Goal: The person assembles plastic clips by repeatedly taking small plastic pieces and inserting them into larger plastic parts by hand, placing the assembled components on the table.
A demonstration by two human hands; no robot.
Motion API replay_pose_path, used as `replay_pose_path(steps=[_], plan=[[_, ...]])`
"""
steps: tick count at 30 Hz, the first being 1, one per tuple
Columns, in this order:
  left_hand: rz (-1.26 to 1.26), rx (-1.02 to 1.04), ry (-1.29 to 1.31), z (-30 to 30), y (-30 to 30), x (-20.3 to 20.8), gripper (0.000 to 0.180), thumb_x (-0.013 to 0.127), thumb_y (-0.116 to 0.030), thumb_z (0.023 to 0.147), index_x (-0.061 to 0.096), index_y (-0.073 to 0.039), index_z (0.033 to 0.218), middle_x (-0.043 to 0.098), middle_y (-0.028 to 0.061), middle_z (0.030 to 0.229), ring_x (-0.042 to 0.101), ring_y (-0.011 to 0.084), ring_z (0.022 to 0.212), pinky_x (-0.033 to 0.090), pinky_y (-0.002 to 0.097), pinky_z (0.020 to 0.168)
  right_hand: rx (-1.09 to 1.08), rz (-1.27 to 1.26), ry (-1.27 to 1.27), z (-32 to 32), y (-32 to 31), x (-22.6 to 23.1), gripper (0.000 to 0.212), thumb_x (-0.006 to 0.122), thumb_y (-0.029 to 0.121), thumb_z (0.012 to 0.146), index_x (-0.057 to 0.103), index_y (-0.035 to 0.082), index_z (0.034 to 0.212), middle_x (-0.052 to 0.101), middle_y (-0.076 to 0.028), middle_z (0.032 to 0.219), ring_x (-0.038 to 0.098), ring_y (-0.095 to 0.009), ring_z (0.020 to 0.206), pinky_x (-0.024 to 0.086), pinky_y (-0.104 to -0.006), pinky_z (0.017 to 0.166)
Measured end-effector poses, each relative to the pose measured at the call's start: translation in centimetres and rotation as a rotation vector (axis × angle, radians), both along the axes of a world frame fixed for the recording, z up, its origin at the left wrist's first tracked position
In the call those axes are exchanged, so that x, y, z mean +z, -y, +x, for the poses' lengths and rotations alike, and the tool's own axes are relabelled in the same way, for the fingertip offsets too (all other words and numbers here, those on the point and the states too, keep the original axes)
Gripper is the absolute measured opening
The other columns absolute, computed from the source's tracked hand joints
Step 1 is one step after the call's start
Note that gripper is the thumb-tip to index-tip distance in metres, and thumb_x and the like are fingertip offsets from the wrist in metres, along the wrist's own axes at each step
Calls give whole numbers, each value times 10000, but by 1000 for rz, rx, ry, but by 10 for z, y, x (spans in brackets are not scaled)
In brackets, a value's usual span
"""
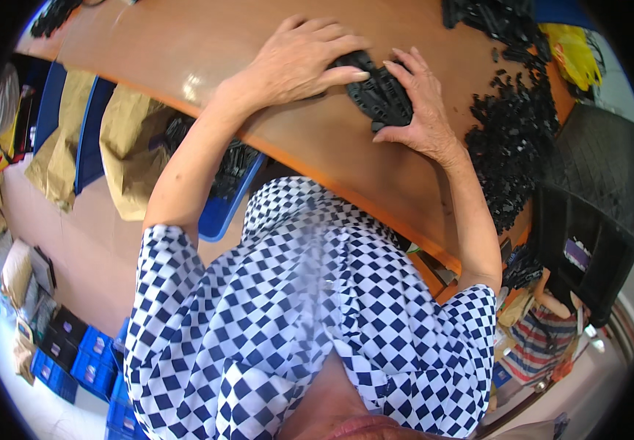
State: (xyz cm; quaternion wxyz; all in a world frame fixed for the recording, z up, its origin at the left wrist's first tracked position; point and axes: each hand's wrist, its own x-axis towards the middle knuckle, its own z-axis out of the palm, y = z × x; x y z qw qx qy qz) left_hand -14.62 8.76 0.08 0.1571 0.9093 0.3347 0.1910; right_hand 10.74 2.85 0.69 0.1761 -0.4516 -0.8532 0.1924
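Observation:
A bundle of narrow black plastic parts [377, 94] lies on the brown tabletop [185, 44], with several pieces side by side. My left hand [306, 62] grips its left end, the thumb laid across the top and the fingers reaching over the far side. From the right, my right hand [425, 110] curves around the other end, thumb on the near side and fingertips at the far side. What the parts are for cannot be made out. A small dark piece [315, 96] shows beneath my left hand.
A loose heap of black parts [511, 139] covers the table's right side, with more at the far right. Yellow bags [575, 55] and a black crate [581, 249] stand beyond. Left of the table are a blue bin [218, 220] and brown paper sacks [130, 147].

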Motion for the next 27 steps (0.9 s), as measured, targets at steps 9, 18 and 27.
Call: replay_pose_path(steps=[9, 18, 27], plan=[[-25, 5, 264, -80, 33, -7, 238, 539, -248, 909, 612, -42, 1002, 579, 123, 963, 547, 303, 986, 431, 403, 863, -18, 247, -110, -118, 17, -33, 697, 794, 477, 616, 576, 237, 1232, 525, -74, 1282, 398, -364, 1280, 339, -496, 1009], [30, 399, 283, -181, 86, -32, 243, 495, -222, 948, 609, -50, 1078, 603, 134, 1109, 530, 329, 1108, 398, 416, 963, 205, 358, -192, -227, 11, -28, 625, 760, 491, 636, 614, 172, 1154, 550, -65, 1221, 470, -325, 1215, 374, -462, 957], [-142, 712, 385, -156, 108, 0, 163, 487, -94, 932, 600, 1, 1002, 608, 157, 1036, 562, 315, 1009, 433, 384, 894, 338, 327, -403, -190, 19, -5, 544, 720, 439, 717, 562, 132, 1136, 469, -110, 1283, 447, -303, 1213, 369, -479, 974]])
